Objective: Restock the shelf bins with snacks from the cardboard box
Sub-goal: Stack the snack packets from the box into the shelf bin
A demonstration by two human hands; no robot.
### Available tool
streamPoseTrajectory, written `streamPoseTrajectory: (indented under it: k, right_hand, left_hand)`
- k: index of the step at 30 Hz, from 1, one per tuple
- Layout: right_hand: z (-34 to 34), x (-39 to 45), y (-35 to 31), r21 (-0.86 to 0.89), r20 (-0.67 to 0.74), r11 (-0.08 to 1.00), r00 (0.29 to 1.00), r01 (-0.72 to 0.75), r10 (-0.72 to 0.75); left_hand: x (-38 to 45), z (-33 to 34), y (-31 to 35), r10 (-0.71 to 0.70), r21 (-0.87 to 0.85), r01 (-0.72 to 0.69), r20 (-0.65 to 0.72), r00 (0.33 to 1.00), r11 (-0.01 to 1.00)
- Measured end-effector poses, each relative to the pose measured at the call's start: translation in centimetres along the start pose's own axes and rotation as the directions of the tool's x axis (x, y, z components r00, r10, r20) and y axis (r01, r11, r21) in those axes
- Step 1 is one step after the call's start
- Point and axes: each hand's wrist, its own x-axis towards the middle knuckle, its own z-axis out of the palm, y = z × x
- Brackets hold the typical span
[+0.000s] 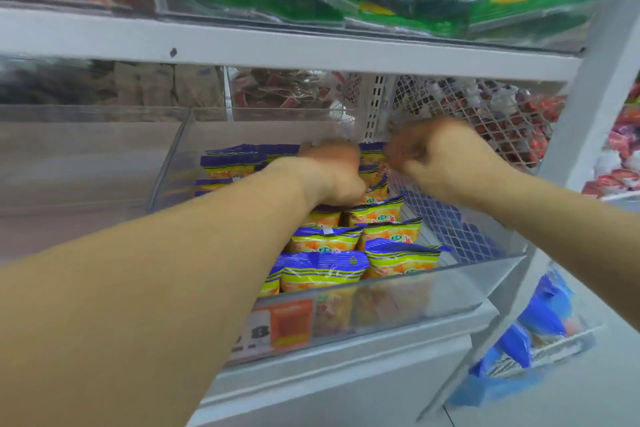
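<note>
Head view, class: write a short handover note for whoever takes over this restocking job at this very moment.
Left hand: reaching deep into the clear bin, fingers curled at the back-row packets; blur hides the grip.
Right hand: at the bin's back right beside the mesh divider, fingers curled; whether it holds anything cannot be told.
Blue-and-yellow snack packets: standing in rows, front to back, on the bin's right side.
Done: the rows in view are in place.
Left: the bin's left part looks unfilled. The cardboard box is out of view.

White shelf (346, 350) w/ clear bin (450, 288) of snack packs (325, 267).
</note>
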Motion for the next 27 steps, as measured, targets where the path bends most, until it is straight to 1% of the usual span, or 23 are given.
streamPoseTrajectory:
  k: [2, 3, 5, 6, 8, 9, 10, 11, 12, 13, 14, 15, 16, 17, 18, 19, 21, 23, 24, 25, 26, 27]
  right_hand:
    - [-2.0, -4.1, -1.8, 0.177, -0.021, 0.984, 0.999, -0.028, 0.032]
    - [-3.0, -6.2, -2.6, 0.279, -0.012, 0.959, 0.998, -0.059, 0.064]
    - [-5.2, -10.4, -4.4, 0.484, 0.041, 0.865, 0.991, -0.132, 0.129]
    - [-6.0, -12.5, -5.2, 0.581, 0.091, 0.795, 0.984, -0.176, 0.151]
    - [-6.5, -16.0, -6.7, 0.695, 0.258, 0.647, 0.949, -0.314, 0.183]
    - [-5.8, -17.5, -7.3, 0.692, 0.358, 0.605, 0.915, -0.393, 0.185]
    - [-4.9, -18.9, -7.7, 0.664, 0.456, 0.581, 0.871, -0.470, 0.183]
    - [-3.5, -20.3, -8.0, 0.606, 0.554, 0.585, 0.814, -0.538, 0.175]
    - [-1.7, -22.0, -8.2, 0.531, 0.635, 0.611, 0.753, -0.587, 0.171]
    - [0.1, -23.8, -8.5, 0.436, 0.700, 0.673, 0.695, -0.598, 0.164]
    - [2.0, -25.6, -8.7, 0.331, 0.750, 0.757, 0.644, -0.563, 0.152]
    - [3.6, -27.5, -9.1, 0.240, 0.791, 0.834, 0.598, -0.497, 0.128]
    - [5.5, -29.5, -9.4, 0.167, 0.835, 0.889, 0.540, -0.427, 0.103]
    - [6.9, -31.3, -9.9, 0.132, 0.881, 0.918, 0.469, -0.373, 0.064]
    - [8.2, -33.2, -10.4, 0.122, 0.910, 0.937, 0.414, -0.327, 0.026]
    - [9.4, -34.9, -10.6, 0.115, 0.925, 0.951, 0.379, -0.288, 0.003]
    - [10.5, -37.4, -11.1, 0.087, 0.929, 0.979, 0.370, -0.186, -0.013]
    - [10.5, -38.4, -11.2, 0.031, 0.935, 0.997, 0.355, -0.076, -0.002]
    - [10.3, -38.6, -11.0, -0.005, 0.940, 0.998, 0.340, -0.069, 0.029]
    - [10.0, -38.5, -10.9, -0.021, 0.935, 0.996, 0.352, -0.089, 0.052]
    - [10.0, -38.7, -10.8, -0.039, 0.928, 0.989, 0.361, -0.144, 0.089]
    - [9.9, -38.7, -10.8, -0.025, 0.917, 0.981, 0.385, -0.194, 0.099]
  left_hand:
    - [-2.1, -2.3, 1.3, 0.056, -0.029, -0.059, -0.101, 0.993, 0.998]
    - [-3.6, -3.2, 1.9, 0.074, -0.064, -0.085, -0.156, 0.985, 0.994]
    - [-7.5, -4.7, 3.0, 0.099, -0.116, -0.141, -0.313, 0.945, 0.983]
    - [-9.7, -5.0, 3.6, 0.115, -0.134, -0.182, -0.400, 0.909, 0.974]
    - [-14.3, -4.9, 4.7, 0.132, -0.204, -0.282, -0.541, 0.830, 0.938]
    - [-16.4, -4.6, 5.2, 0.126, -0.260, -0.323, -0.570, 0.812, 0.910]
    - [-18.2, -3.7, 5.6, 0.116, -0.318, -0.342, -0.560, 0.821, 0.885]
    - [-20.0, -2.4, 6.0, 0.119, -0.360, -0.338, -0.511, 0.852, 0.869]
    - [-21.8, -0.5, 6.3, 0.127, -0.392, -0.309, -0.424, 0.897, 0.867]
    - [-23.9, 1.8, 6.4, 0.123, -0.424, -0.254, -0.312, 0.942, 0.869]
    - [-26.0, 4.2, 6.2, 0.106, -0.453, -0.186, -0.195, 0.975, 0.872]
    - [-28.2, 6.7, 6.0, 0.084, -0.475, -0.112, -0.080, 0.993, 0.873]
    - [-30.5, 9.2, 5.7, 0.062, -0.486, -0.038, 0.032, 0.998, 0.873]
    - [-32.9, 11.3, 5.4, 0.041, -0.486, 0.033, 0.142, 0.989, 0.873]
    - [-35.1, 13.1, 5.2, 0.025, -0.471, 0.097, 0.247, 0.969, 0.877]
    - [-37.0, 14.7, 5.0, 0.007, -0.438, 0.152, 0.341, 0.940, 0.886]
    - [-40.5, 17.2, 4.9, -0.034, -0.362, 0.232, 0.478, 0.878, 0.903]
    - [-43.2, 18.9, 5.0, -0.037, -0.290, 0.232, 0.550, 0.835, 0.928]
    - [-44.0, 19.5, 5.3, -0.035, -0.251, 0.210, 0.563, 0.826, 0.945]
    - [-44.6, 19.8, 5.5, -0.033, -0.216, 0.184, 0.561, 0.827, 0.959]
    - [-45.0, 19.9, 5.7, -0.034, -0.191, 0.170, 0.562, 0.827, 0.967]
    - [-45.2, 19.9, 5.8, -0.037, -0.175, 0.160, 0.556, 0.830, 0.972]
